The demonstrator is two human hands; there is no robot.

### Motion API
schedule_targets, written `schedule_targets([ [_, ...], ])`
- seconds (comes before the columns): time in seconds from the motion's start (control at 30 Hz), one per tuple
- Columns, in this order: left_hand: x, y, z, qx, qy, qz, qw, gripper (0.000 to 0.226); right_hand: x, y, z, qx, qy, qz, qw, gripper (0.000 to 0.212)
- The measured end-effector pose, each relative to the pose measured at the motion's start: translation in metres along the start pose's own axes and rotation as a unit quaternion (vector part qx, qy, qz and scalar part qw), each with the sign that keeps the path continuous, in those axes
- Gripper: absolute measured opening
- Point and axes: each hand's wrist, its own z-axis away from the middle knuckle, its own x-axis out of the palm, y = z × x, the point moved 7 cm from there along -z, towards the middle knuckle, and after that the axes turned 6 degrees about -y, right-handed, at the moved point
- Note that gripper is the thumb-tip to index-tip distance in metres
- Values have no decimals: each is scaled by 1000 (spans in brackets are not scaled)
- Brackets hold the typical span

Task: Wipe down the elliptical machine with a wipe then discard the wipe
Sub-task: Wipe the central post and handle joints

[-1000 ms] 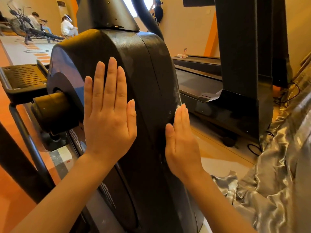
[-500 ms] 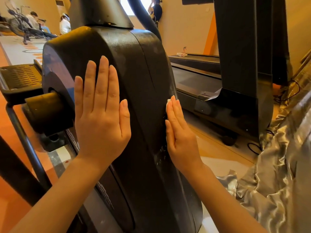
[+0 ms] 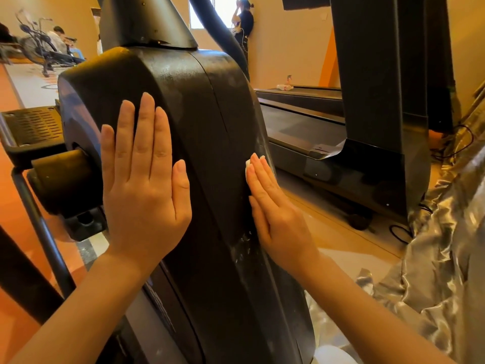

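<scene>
The elliptical machine's black flywheel housing (image 3: 199, 122) fills the middle of the head view, dusty and streaked on its right face. My left hand (image 3: 143, 185) lies flat on the housing's left side with straight fingers. My right hand (image 3: 275, 208) presses flat against the right face, fingers straight. A white wipe (image 3: 248, 163) is under those fingers; only a small corner shows beside the fingertips.
A black pedal (image 3: 31, 127) and its crank hub (image 3: 63, 177) stick out on the left. A treadmill (image 3: 367, 143) stands close on the right. Silver fabric (image 3: 441, 258) lies at the right edge. People and an exercise bike (image 3: 39, 51) are far back.
My right hand has slid upward along the housing's right face with the wipe, whose white corner now shows. My left hand has stayed flat on the left side.
</scene>
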Motion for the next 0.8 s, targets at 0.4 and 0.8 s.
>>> schedule_targets([
  [0.4,-2,2,0,-3,6,-1,1000,52,-6,13,-31,38,28,-30,998,50],
  [0.8,-1,2,2,-10,7,11,1000,51,-12,23,-46,87,47,-57,993,49],
])
